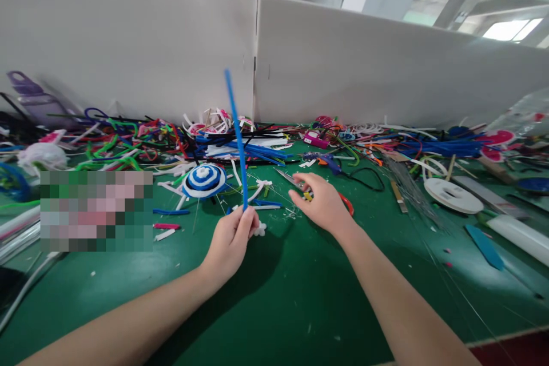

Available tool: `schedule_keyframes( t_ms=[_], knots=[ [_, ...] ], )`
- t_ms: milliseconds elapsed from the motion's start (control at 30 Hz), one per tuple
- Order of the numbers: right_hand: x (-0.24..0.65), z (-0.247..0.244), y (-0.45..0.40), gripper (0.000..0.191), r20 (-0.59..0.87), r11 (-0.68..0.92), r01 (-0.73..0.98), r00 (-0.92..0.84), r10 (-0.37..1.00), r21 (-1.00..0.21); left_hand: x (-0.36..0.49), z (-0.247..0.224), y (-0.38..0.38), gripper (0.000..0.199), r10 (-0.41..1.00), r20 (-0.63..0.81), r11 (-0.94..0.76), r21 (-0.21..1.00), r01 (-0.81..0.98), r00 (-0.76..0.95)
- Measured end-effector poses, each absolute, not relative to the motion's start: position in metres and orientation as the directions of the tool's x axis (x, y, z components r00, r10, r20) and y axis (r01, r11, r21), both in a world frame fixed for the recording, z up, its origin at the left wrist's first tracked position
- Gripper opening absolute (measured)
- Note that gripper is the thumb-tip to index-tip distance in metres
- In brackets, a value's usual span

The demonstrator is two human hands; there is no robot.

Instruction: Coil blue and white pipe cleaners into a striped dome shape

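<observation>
A long blue pipe cleaner (238, 131) stands nearly upright, pinched at its lower end in my left hand (231, 240). A small white flower-like piece (260, 229) shows just beside those fingertips; whether it is held or lies on the table I cannot tell. My right hand (319, 200) is open, thumb and fingers apart, over a pair of scissors (346, 204). The blades point away to the left, and the hand hides the middle of them. Behind my left hand sits a blue and white coiled round piece (204, 180) with a white flower on top.
Loose pipe cleaners in many colours (141, 143) line the back of the green table (274, 309), below a white partition (171, 46). A blue glue gun (330, 163) with a black cord lies behind my right hand. A white spool (453, 195) lies right; a purple bottle (40, 100) stands left.
</observation>
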State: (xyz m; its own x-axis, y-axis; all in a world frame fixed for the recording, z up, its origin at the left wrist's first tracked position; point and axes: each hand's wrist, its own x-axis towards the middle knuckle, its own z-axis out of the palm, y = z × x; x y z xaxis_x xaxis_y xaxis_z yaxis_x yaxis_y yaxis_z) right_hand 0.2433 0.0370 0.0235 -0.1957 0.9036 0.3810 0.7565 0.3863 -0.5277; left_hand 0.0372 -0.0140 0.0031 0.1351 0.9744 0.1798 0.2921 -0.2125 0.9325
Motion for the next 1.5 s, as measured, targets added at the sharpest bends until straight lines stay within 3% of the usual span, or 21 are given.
schedule_keyframes(
  t_ms=[100,233,467,733,933,1033,1133,1200,1333,1400,1500],
  knots=[
    [0.25,0.025,0.038,0.044,0.227,0.435,0.868,-0.386,0.894,-0.24,0.038,0.003,-0.015,0.038,0.973,0.18,-0.213,0.943,0.257,0.146],
    [0.243,0.024,0.038,0.017,0.096,0.426,0.905,-0.424,0.9,0.002,0.038,0.002,-0.014,0.038,0.964,0.2,-0.241,0.937,0.254,0.177],
    [0.221,0.018,0.042,0.021,0.176,0.341,0.937,-0.35,0.92,0.075,0.035,-0.001,-0.013,0.038,0.955,0.205,-0.259,0.93,0.26,0.215],
    [0.208,0.031,0.063,0.018,0.388,0.244,0.969,-0.207,0.898,-0.048,0.033,-0.004,-0.014,0.036,0.918,0.277,-0.36,0.882,0.303,0.283],
    [0.184,0.069,0.109,0.024,0.569,0.318,0.942,-0.204,0.797,-0.106,0.032,-0.001,-0.014,0.038,0.894,0.33,-0.423,0.844,0.329,0.304],
    [0.169,0.089,0.147,0.035,0.589,0.413,0.9,-0.26,0.765,-0.139,0.031,0.001,-0.014,0.038,0.895,0.323,-0.42,0.842,0.337,0.308],
    [0.16,0.1,0.178,0.066,0.493,0.525,0.814,-0.36,0.792,-0.249,0.029,0.001,-0.013,0.037,0.896,0.324,-0.418,0.846,0.33,0.305],
    [0.161,0.101,0.185,0.072,0.451,0.577,0.749,-0.413,0.791,-0.326,0.029,0.001,-0.012,0.037,0.898,0.322,-0.412,0.853,0.32,0.299],
    [0.173,0.082,0.16,0.051,0.542,0.616,0.66,-0.357,0.761,-0.431,0.029,0.0,-0.012,0.038,0.912,0.296,-0.378,0.875,0.301,0.286],
    [0.181,0.066,0.133,0.042,0.58,0.591,0.565,-0.227,0.783,-0.576,0.03,0.0,-0.011,0.038,0.922,0.28,-0.356,0.886,0.297,0.269],
    [0.187,0.039,0.086,0.024,0.516,0.5,0.323,-0.041,0.856,-0.803,0.032,-0.001,-0.011,0.036,0.932,0.26,-0.335,0.886,0.32,0.254]
  ],
)
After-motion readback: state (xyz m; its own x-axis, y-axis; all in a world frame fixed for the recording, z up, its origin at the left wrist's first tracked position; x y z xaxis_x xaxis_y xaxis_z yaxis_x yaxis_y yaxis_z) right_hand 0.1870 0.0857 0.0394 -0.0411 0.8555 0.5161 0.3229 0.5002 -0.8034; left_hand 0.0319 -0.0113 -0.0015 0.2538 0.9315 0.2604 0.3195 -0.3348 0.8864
